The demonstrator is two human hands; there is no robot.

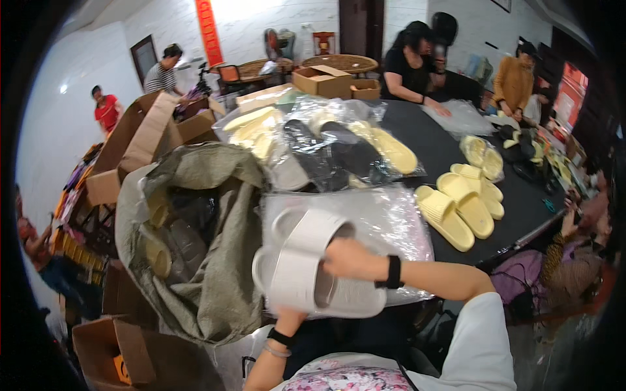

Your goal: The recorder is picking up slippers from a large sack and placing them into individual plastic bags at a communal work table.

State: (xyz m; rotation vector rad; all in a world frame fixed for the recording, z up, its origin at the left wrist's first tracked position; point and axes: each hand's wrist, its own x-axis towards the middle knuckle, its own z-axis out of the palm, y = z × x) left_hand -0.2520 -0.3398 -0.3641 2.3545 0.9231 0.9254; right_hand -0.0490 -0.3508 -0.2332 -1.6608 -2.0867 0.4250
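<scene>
Head view: both hands on a pair of white slide sandals [313, 264], held stacked over a clear plastic bag [385, 218] at the near edge of the dark worktop [450, 153]. Right hand [349, 257] lies curled over the upper sandal's strap and footbed, gripping it. Left hand [289, 317] comes up from below at the heel end of the lower sandal; its fingers are hidden behind the sole, so I can't tell if it's closed or just propping.

Handling, my read: moulded foam, light, springy, not fragile. Smooth surface could slide against the film bag. Best hold looks like the wide strap band or pinching both soles together at mid-length. The bag is thin, floppy and crinkly.

Around them: olive fabric sack [215, 260] to the left with more footwear inside, bagged black and yellow sandals [326, 146] behind, loose yellow sandals [460, 208] to the right, cardboard boxes [140, 140] far left.

Hard to make out: the bag's opening, the sack's contents, and the lens rim blacks out the frame's edges.
</scene>
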